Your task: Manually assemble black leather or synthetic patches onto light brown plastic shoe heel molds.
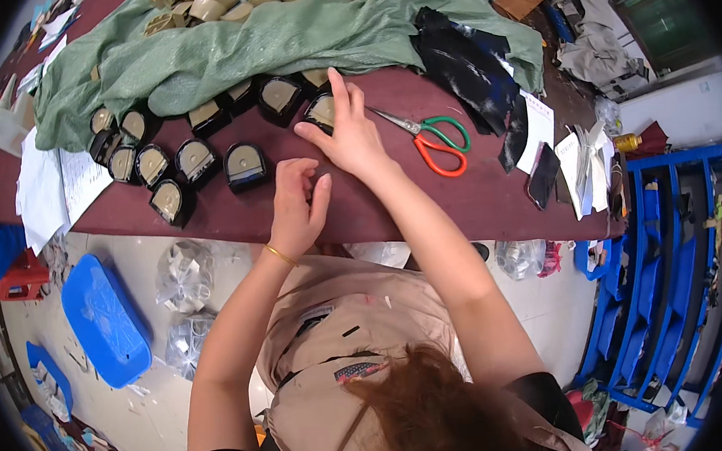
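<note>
"How far along are things looking, from the left?"

"Black-sided pieces (152, 166) are sitting clustered on the dark red surface (225, 217), their tan faces showing; I'm judging their sides as already covered. Behind them, tan pieces (208, 7) are lying heaped on a green cloth (220, 57), showing no black that I'm making out, so those are looking like the undone part."

"And the hands?"

"The left hand (295, 207) is hanging over the near part of the surface, fingers half curled, thumb standing apart, gripping nothing visible. Beyond it, the right hand (352, 139) is spreading its fingers around one more black piece (320, 110); whether they're touching it, I can't tell."

"Further right?"

"Scissors (415, 127) are lying with blades pointing toward that hand. Past them, black sheeting (467, 69) is lying crumpled, partly on the cloth."

"Any writing?"

"At far left, white papers (43, 195) are carrying fine print, too small for reading. The pieces are showing no legible label. At right, a printed sheet (537, 123) is bearing faint reddish marks, illegible here; the phone (543, 175) beside it is showing a dark screen, and no brand is standing out."
</note>
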Available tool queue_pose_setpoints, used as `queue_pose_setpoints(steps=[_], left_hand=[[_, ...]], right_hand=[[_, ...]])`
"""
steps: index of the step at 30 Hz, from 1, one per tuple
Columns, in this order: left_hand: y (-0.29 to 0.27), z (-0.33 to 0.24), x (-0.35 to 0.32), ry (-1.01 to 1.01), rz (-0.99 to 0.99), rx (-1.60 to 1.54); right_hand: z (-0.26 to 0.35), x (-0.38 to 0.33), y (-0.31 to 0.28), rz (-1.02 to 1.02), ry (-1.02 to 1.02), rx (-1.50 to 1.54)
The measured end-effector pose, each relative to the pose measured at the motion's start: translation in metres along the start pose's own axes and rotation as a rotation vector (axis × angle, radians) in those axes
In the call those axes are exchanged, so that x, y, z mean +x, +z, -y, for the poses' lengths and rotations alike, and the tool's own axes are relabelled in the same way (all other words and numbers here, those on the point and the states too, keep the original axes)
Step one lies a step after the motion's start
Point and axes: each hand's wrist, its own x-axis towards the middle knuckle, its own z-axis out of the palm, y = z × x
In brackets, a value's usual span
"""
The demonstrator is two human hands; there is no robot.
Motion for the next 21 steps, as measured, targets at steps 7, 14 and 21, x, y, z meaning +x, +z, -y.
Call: queue_pose_setpoints(steps=[7,14,21], left_hand=[[-0.003,-0.003,0.000,-0.013,-0.029,0.042],[-0.002,0.000,0.009,-0.027,-0.018,0.031],[0.028,-0.037,0.039,0.027,0.014,-0.210]], right_hand=[[-0.120,0.023,-0.092,-0.306,-0.033,-0.344],[-0.211,0.035,-0.145,-0.200,0.367,0.049],[-0.035,-0.035,-0.120,-0.055,0.413,1.218]])
